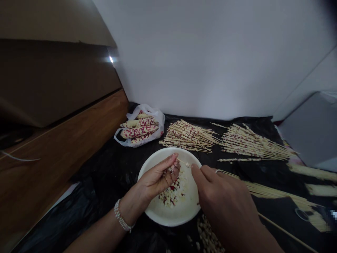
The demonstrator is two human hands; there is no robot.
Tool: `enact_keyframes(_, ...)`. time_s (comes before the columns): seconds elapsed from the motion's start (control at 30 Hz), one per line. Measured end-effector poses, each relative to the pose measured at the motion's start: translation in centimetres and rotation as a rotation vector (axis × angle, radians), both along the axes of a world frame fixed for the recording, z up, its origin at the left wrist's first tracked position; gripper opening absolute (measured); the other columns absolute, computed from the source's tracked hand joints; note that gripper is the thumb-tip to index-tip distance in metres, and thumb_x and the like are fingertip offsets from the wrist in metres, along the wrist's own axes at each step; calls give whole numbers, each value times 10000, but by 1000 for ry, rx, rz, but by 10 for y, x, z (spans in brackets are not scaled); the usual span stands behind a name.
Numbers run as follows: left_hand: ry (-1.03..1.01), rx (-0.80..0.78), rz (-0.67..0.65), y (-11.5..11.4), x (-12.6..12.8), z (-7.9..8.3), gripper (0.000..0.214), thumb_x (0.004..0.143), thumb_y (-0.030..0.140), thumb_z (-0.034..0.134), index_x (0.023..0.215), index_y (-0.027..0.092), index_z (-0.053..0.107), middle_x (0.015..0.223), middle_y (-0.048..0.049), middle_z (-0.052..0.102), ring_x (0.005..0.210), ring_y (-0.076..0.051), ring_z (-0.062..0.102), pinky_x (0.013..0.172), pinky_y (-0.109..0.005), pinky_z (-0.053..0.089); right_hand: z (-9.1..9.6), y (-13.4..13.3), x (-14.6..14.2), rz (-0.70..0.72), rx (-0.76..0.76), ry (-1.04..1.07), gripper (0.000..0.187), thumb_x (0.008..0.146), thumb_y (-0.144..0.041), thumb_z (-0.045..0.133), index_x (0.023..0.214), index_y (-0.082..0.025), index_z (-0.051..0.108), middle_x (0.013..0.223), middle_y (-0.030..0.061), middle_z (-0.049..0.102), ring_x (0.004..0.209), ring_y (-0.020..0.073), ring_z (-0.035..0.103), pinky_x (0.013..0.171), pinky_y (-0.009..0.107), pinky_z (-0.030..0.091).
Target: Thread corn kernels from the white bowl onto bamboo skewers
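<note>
My left hand [160, 177] is over the white bowl [151, 212], its curled fingers cupping pale corn kernels. Its thumb and forefinger meet at the tip of a thin bamboo skewer [181, 161]. A pale kernel [187, 164] is threaded on that skewer, just in front of my right hand [219, 191]. The right hand's fingers are closed around the skewer at the bowl's right rim. Loose white and dark red kernels [171, 200] lie in the bottom of the bowl, partly hidden by my left hand.
Behind the bowl, a plastic bag [160, 117] holds speckled corn cobs [139, 131]. Two piles of kernel-threaded skewers [184, 133] [244, 142] lie to its right. Bare skewers [273, 191] and stripped cobs [313, 172] are at right. More kernels [207, 235] lie on the black plastic sheet [105, 182].
</note>
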State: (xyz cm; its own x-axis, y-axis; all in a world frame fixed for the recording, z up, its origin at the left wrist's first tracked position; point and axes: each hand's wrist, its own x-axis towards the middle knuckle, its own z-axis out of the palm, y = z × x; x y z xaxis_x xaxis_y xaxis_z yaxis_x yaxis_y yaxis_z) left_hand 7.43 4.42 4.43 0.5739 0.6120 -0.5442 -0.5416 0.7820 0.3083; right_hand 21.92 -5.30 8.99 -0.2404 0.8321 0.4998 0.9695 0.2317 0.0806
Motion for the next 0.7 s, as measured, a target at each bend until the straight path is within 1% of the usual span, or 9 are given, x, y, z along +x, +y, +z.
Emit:
enact_keyframes(0.1,9,13,-6,-3,2,0,63,841,98,590,811,115,643,718,-11,604,640,-44,586,632,-114,478,-1,1,-2,11,22,-3,171,669,-36,571,741,-191,576,610,-19,542,487,135,481,489,297,250)
enact_keyframes(0.17,24,41,-18,-7,4,-3,28,814,100,629,815,119,651,739,-14,630,659,-54,602,655,-133,489,-4,2,-4,12,34,9,173,667,-39,578,748,-192,573,616,-16,542,492,141,481,490,300,248)
enact_keyframes(0.33,86,135,-36,-18,10,-13,107,758,72,684,861,100,677,828,-40,683,748,-103,647,760,-204,515,-15,7,-7,10,15,46,181,646,-26,588,728,-186,574,615,-11,550,496,151,503,474,297,230)
enact_keyframes(0.4,85,156,-29,-19,10,-12,85,777,107,673,862,105,681,850,-50,694,786,-114,654,785,-206,509,-18,9,-5,1,5,37,163,671,-36,584,748,-180,589,620,-7,564,496,149,514,471,290,228)
enact_keyframes(0.5,68,155,-40,-16,8,-10,76,817,159,630,862,125,680,907,-78,706,918,-153,654,834,-230,499,-17,11,0,-40,-3,7,135,721,-66,586,795,-176,611,622,-8,577,475,141,512,466,282,221)
enact_keyframes(0.57,45,163,-83,-12,5,-9,132,802,73,596,891,126,678,954,-97,709,1018,-180,636,884,-261,487,-14,10,3,-68,-20,1,111,722,-83,610,770,-183,607,617,-12,575,471,139,510,466,280,216)
enact_keyframes(0.63,21,202,-126,-10,2,-10,297,744,-51,537,938,126,676,996,-102,709,1086,-190,613,920,-279,478,-11,10,5,-78,-33,3,111,706,-90,636,739,-189,596,616,-14,574,477,141,509,467,279,210)
enact_keyframes(0.7,12,248,-144,-9,0,-10,397,708,-108,487,960,134,677,1020,-96,708,1120,-190,599,932,-277,478,-10,9,5,-73,-23,5,120,698,-85,642,730,-190,592,619,-17,574,483,139,507,467,279,205)
